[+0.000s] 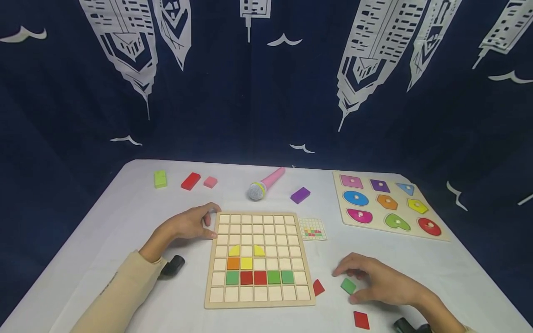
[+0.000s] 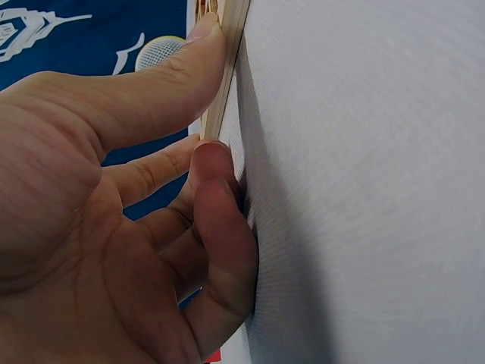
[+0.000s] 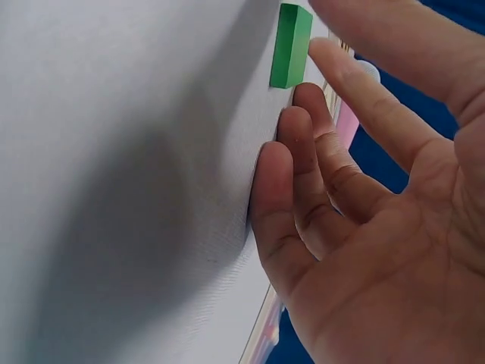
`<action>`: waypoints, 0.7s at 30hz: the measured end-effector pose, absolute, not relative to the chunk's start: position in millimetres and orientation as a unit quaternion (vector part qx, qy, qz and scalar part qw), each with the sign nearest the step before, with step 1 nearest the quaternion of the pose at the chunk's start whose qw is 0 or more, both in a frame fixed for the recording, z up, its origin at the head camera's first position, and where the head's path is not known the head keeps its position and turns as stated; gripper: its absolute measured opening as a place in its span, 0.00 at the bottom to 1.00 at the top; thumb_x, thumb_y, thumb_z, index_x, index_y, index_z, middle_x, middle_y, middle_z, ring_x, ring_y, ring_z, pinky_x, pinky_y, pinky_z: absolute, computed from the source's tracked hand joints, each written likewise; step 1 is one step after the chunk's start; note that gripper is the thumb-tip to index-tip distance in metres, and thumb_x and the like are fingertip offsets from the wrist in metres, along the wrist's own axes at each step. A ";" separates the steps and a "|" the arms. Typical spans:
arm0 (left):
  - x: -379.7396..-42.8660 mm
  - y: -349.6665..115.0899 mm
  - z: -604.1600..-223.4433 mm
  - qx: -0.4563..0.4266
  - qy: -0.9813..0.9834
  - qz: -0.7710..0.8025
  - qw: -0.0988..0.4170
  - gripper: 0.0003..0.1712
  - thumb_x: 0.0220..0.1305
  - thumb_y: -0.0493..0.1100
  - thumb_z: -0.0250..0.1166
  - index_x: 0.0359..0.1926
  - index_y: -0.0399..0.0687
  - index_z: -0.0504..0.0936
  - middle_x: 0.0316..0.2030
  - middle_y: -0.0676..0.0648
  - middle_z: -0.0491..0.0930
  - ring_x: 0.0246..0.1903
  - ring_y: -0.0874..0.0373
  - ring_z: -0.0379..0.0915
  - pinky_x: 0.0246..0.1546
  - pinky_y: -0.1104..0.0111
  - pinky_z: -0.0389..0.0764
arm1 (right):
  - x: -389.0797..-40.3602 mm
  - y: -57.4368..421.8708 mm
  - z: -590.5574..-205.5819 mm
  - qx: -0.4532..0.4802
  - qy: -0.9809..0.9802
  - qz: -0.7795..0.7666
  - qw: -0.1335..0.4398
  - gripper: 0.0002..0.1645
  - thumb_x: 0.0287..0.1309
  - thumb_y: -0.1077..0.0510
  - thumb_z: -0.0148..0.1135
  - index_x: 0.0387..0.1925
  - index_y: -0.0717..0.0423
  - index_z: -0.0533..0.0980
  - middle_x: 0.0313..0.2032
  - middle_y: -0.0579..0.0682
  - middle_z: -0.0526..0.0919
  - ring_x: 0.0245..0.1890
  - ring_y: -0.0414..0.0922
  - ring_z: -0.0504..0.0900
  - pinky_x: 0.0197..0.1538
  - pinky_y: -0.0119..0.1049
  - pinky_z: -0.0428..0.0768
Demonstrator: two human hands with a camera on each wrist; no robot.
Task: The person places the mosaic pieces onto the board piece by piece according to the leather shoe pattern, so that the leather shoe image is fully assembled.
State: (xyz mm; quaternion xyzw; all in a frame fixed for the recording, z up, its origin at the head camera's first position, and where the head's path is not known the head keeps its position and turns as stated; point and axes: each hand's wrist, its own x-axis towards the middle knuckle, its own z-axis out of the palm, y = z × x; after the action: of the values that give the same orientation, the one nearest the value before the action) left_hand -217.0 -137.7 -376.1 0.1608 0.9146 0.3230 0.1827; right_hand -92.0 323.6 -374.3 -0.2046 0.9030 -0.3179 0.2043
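A wooden grid board (image 1: 259, 305) lies flat in front of me, with several colored tiles set in its lower rows: green, red, orange, yellow squares and two yellow rounded pieces. My left hand (image 1: 189, 223) holds the board's upper left corner, thumb on the left edge and index finger at the top. In the left wrist view the thumb (image 2: 163, 95) lies against the wooden edge and the other fingers curl beside the cloth. To the right, my right hand (image 1: 379, 280) hovers low, thumb and index finger spread around a green tile (image 1: 348, 286). The right wrist view shows this green tile (image 3: 291, 47) beyond the fingertips.
Red tiles (image 1: 361, 320) lie near the right hand. A small pattern card (image 1: 313, 229) is beside the board. A knobbed shape puzzle (image 1: 391, 206) occupies the back right. Behind the board are a pink microphone (image 1: 266, 184), a purple block (image 1: 300, 195) and several other blocks.
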 end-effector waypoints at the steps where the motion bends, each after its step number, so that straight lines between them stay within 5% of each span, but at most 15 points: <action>1: -217.0 -137.8 -376.2 0.161 0.915 0.323 0.183 0.41 0.51 0.40 0.78 0.66 0.46 0.69 0.38 0.45 0.72 0.31 0.55 0.66 0.33 0.66 0.70 | -92.3 324.3 -374.5 -0.207 0.901 -0.319 0.208 0.28 0.48 0.46 0.78 0.53 0.37 0.79 0.53 0.43 0.79 0.48 0.36 0.74 0.52 0.29 0.77; 12: -217.3 -138.8 -376.2 0.166 0.915 0.322 0.180 0.41 0.52 0.39 0.77 0.66 0.45 0.69 0.38 0.45 0.72 0.30 0.55 0.66 0.33 0.66 0.70 | -98.9 323.8 -378.1 -0.236 0.902 -0.307 0.188 0.18 0.51 0.52 0.76 0.43 0.36 0.79 0.46 0.39 0.78 0.44 0.36 0.74 0.47 0.29 0.77; 21: -217.0 -139.0 -376.1 0.175 0.912 0.324 0.180 0.40 0.53 0.39 0.77 0.65 0.44 0.68 0.37 0.45 0.72 0.29 0.55 0.65 0.33 0.66 0.69 | -110.5 292.3 -365.4 -0.256 0.912 -0.288 0.140 0.18 0.52 0.49 0.76 0.44 0.47 0.80 0.35 0.38 0.80 0.33 0.35 0.75 0.39 0.30 0.77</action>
State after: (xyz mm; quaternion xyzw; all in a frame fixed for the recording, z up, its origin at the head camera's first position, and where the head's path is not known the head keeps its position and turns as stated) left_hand -217.0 -139.0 -376.1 0.1752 0.9120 0.3241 0.1803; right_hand -110.5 292.3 -365.4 -0.2565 0.9120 -0.2881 0.1395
